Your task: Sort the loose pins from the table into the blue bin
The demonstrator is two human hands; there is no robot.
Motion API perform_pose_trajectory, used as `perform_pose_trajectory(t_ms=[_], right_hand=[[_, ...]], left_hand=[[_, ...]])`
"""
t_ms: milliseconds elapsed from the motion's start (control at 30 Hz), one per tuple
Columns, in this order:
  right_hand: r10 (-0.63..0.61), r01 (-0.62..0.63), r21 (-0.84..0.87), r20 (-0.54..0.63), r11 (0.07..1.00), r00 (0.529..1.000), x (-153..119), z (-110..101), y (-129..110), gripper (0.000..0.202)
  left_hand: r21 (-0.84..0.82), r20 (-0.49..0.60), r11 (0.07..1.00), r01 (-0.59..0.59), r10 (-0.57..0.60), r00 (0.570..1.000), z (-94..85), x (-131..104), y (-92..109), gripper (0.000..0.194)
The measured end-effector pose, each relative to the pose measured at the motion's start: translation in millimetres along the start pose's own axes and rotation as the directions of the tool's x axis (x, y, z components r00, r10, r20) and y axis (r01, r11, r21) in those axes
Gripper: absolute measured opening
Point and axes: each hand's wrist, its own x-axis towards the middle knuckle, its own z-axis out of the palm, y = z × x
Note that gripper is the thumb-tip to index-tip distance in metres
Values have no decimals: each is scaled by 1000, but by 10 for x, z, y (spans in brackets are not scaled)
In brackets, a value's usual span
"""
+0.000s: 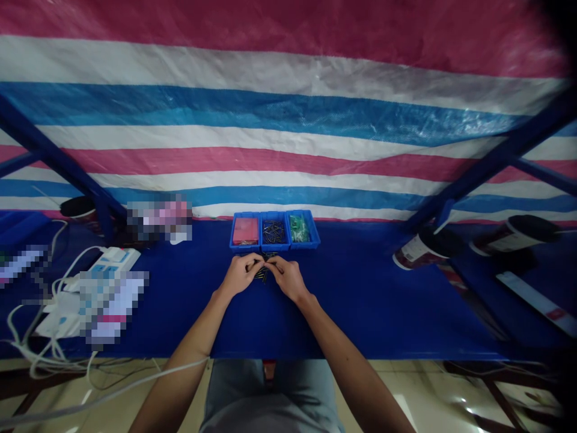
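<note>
My left hand (240, 273) and my right hand (288, 277) meet over the table, thumbs and forefingers pinched together tip to tip. What sits between the fingertips is too small to make out. Under and around the fingers lies a small pile of thin dark pieces (264, 276), like screws, with brassy glints. Just beyond, three blue bins stand side by side. The left bin holds pink-red packets (246, 230), the middle one more thin dark screw-like pieces (273, 231), and the right one green items in clear plastic (298, 228).
A white power strip (110, 264) with tangled cables lies on the left of the blue table (360, 300). One cable crosses near my left forearm. Lidded cups with straws (417, 249) stand at right. Blue frame posts (473, 162) and a striped sheet (288, 138) rise behind.
</note>
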Motion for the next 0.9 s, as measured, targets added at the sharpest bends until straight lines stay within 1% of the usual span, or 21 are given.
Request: perform_pose_trajectory(t_ms=[133, 300, 433, 567, 800, 900], right_hand=[[4, -4, 2, -32, 1000, 999, -4, 26, 27, 34], [-10, 9, -11, -36, 1000, 999, -15, 34, 59, 33], [-23, 22, -15, -49, 1000, 999, -17, 36, 56, 32], [-24, 23, -9, -59, 1000, 998, -20, 35, 34, 32], [-26, 27, 25, -43, 999, 999, -23, 19, -7, 29], [-23, 23, 15, -37, 1000, 999, -22, 17, -12, 28]], left_hand=[[-13, 3, 1000, -2, 2, 1000, 0, 6, -7, 29], [-20, 9, 1000, 10, -10, 1000, 3, 7, -11, 29], [-13, 22, 1000, 18, -17, 1000, 2, 7, -28, 31], [-22, 13, 1000, 9, -9, 1000, 5, 9, -51, 33], [-38, 10, 999, 13, -12, 1000, 14, 7, -64, 33], [-33, 6, 999, 12, -12, 1000, 18, 6, -78, 33]])
